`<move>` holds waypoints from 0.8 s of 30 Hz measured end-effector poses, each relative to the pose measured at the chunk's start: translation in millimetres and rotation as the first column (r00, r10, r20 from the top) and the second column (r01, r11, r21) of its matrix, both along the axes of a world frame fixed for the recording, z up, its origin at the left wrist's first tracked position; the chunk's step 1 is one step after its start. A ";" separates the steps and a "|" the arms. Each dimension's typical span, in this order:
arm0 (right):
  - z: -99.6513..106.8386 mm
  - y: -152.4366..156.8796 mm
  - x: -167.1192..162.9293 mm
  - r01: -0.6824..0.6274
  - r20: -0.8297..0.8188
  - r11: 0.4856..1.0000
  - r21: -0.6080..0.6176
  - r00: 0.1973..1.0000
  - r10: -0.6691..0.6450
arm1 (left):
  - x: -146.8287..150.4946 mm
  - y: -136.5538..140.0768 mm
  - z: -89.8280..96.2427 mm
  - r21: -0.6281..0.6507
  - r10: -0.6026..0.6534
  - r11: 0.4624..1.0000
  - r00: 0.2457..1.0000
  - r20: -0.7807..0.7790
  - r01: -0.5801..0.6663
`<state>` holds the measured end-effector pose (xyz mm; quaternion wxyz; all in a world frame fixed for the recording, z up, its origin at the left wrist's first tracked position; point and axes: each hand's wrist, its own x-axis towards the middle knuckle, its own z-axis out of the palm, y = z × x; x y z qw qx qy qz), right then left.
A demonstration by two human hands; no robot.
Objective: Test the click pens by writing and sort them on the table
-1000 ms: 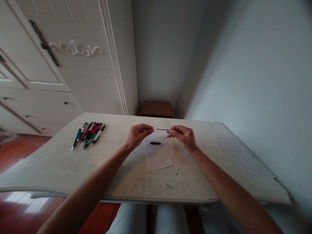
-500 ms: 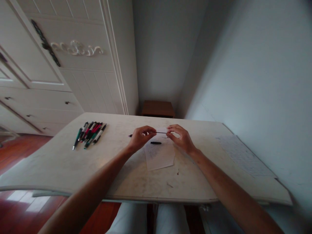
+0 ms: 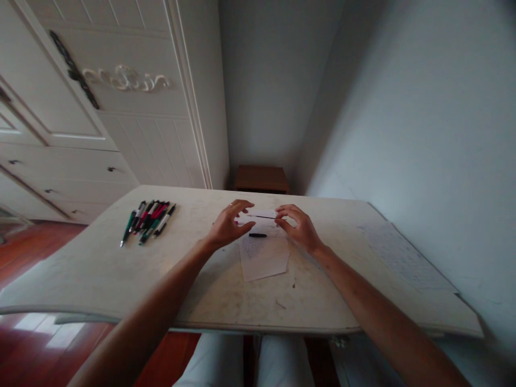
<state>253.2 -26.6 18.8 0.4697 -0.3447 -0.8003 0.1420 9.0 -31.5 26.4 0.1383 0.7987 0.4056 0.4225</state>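
Note:
Between thumb and fingers, my right hand (image 3: pixel 297 224) pinches one end of a thin dark pen refill (image 3: pixel 264 217), which points left above the paper. My left hand (image 3: pixel 230 223) is open by the refill's other end, thumb and fingers apart, with nothing in it. Under the refill, a short black pen part (image 3: pixel 258 235) lies on a sheet of paper with writing (image 3: pixel 266 263). A small pinkish piece (image 3: pixel 237 222) shows partly behind my left hand; its kind is hidden.
A pile of several pens (image 3: pixel 149 220) lies on the left of the white table (image 3: pixel 201 301). Another written sheet (image 3: pixel 403 255) is on the right, along the wall. A white cabinet (image 3: pixel 161 150) stands behind at left, a brown wooden piece of furniture (image 3: pixel 261 177) beyond the far edge.
My left hand has let go of the refill's left end and opened, shifting slightly left. My right hand still holds the refill in nearly the same place.

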 end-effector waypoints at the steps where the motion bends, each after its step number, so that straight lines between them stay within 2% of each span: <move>1: -0.3 0.9 0.6 0.005 -0.009 1.000 0.001 1.000 -0.005 | -6.3 2.2 1.9 0.015 0.003 1.000 0.997 -0.074 -0.002; 4: -1.4 4.2 3.2 0.026 -0.030 1.000 0.007 0.999 -0.026 | -27.9 9.4 5.5 0.013 0.022 1.000 0.962 -0.273 -0.019; 8: -2.4 7.3 6.1 0.057 -0.033 0.998 0.010 0.998 -0.057 | -52.4 17.5 1.3 -0.117 0.017 0.991 0.933 -0.358 -0.063; 13: -2.0 8.1 6.6 0.064 -0.030 0.998 0.005 0.998 -0.063 | -59.6 22.2 -2.8 -0.184 0.041 0.979 0.973 -0.228 -0.085; 16: -1.6 8.0 6.1 0.065 -0.051 0.998 0.014 0.997 -0.064 | -54.4 22.8 2.3 -0.230 0.117 0.965 0.991 -0.057 -0.127; 19: -2.2 8.0 6.0 0.064 -0.065 0.998 0.017 0.996 -0.063 | -48.7 22.2 7.7 -0.301 0.147 0.947 0.984 0.106 -0.109; 21: -3.2 7.9 6.0 0.064 -0.057 0.998 0.011 0.996 -0.064 | -45.5 21.0 8.4 -0.328 0.126 0.942 0.983 0.136 -0.075; 24: -4.7 7.6 5.7 0.063 -0.031 0.998 0.008 0.998 -0.063 | -40.3 18.2 5.1 -0.327 0.049 0.945 0.993 0.103 -0.012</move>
